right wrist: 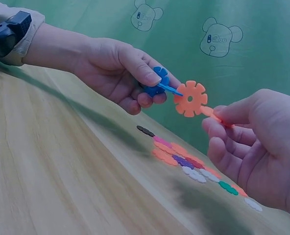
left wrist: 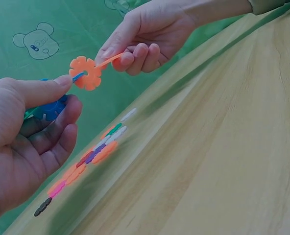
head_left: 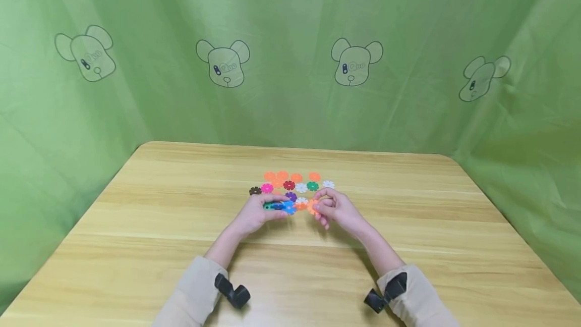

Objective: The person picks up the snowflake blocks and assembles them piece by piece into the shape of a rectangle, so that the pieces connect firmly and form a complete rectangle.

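My left hand (head_left: 255,214) grips a short chain of interlocking snowflake discs, with a green disc (head_left: 268,206) and a blue disc (head_left: 289,208) showing. An upright orange disc (right wrist: 185,107) joins the blue end, its slot meeting the blue disc's edge between the hands. On its other side a second orange disc (head_left: 311,207) is slotted in, pinched between the thumb and fingers of my right hand (head_left: 342,212). The hands face each other, and the chain is held above the table in both wrist views. The left fingers hide part of the chain.
Loose discs lie flat on the wooden table (head_left: 290,276) beyond the hands: several orange, plus white, a red (head_left: 289,185), a purple (head_left: 291,196), a pink (head_left: 267,188), a dark brown (head_left: 255,191) and a green one (head_left: 312,186). A green curtain (head_left: 290,110) hangs behind the table.
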### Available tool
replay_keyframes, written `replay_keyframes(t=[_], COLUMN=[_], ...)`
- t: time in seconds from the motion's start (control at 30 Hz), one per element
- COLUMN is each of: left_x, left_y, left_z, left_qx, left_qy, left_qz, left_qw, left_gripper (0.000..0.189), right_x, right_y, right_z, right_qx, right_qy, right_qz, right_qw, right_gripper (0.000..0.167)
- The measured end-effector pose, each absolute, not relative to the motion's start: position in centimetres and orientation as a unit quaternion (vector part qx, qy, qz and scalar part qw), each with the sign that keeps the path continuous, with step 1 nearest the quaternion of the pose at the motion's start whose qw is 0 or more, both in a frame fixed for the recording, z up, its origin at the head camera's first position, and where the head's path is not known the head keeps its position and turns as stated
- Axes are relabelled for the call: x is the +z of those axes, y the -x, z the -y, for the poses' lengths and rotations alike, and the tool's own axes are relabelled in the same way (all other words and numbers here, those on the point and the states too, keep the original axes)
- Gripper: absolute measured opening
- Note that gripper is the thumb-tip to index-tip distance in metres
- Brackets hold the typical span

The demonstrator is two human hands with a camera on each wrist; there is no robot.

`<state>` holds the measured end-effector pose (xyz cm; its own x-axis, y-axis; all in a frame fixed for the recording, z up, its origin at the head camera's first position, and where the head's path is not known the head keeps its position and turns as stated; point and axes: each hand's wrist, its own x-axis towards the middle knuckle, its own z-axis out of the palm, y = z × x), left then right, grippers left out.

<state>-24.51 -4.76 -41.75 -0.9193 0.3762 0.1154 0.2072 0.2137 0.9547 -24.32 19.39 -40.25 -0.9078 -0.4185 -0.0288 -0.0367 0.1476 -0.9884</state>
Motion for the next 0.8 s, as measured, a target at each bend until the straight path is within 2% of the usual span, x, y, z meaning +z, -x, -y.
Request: replay_keyframes(t=[0.43, 0.57, 0.8], left_x=[-41.98, -42.10, -42.11], left_y=[24.72, 24.83, 24.47], left_z=[4.89, 4.93, 4.84], left_qx=[0.592, 0.579, 0.529], left_qy=[-0.194, -0.202, -0.249], left_qz=[-0.777, -0.786, -0.808], left_qw=[0.089, 0.080, 0.077], left_gripper=[0.038, 0.039, 0.041], right_x=[-40.50, -40.63, -40.85], right_y=[24.19, 24.23, 24.06], right_z=[-18.90, -18.82, -18.40], right_qx=[-0.611, -0.610, -0.606], right_qy=[0.164, 0.160, 0.154], right_qz=[-0.763, -0.764, -0.770], right_qw=[0.135, 0.134, 0.130], right_gripper=[0.022, 0.023, 0.022])
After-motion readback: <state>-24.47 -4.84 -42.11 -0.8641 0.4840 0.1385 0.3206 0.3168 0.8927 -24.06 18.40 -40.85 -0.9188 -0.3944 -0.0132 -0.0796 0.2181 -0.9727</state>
